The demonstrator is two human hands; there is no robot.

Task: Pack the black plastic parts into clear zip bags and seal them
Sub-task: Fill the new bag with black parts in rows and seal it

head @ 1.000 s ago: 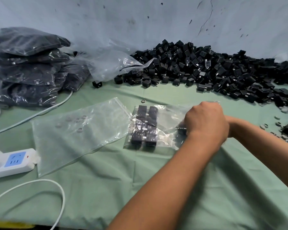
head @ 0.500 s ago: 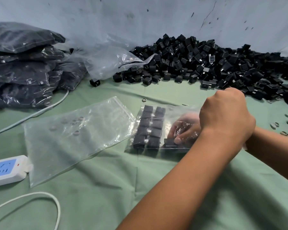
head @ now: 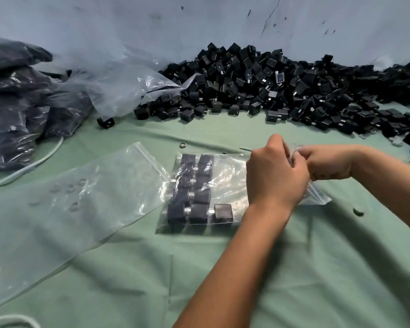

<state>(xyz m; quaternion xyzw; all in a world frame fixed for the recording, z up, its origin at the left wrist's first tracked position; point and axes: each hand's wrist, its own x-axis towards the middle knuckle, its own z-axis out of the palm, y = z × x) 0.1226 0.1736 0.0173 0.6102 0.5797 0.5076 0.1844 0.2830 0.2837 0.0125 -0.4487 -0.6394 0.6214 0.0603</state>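
A clear zip bag (head: 227,176) lies on the green cloth with its mouth to the right. Inside it, black plastic parts (head: 194,185) sit in two neat columns, and one more part (head: 223,210) lies beside the front row. My left hand (head: 275,176) grips the bag's mouth from above, fingers curled. My right hand (head: 327,163) meets it from the right and pinches the same open edge. The mouth itself is mostly hidden behind both hands. A large pile of loose black parts (head: 282,86) runs along the back wall.
An empty zip bag (head: 81,197) lies flat to the left. Filled bags (head: 14,102) are stacked at the far left, beside crumpled clear plastic (head: 118,84). A white cable (head: 33,162) crosses the cloth. A stray part (head: 106,122) and a small ring (head: 183,145) lie loose.
My right hand has come out of the bag, leaving one more part beside the front row, and now pinches the mouth. My left hand stayed at the mouth.
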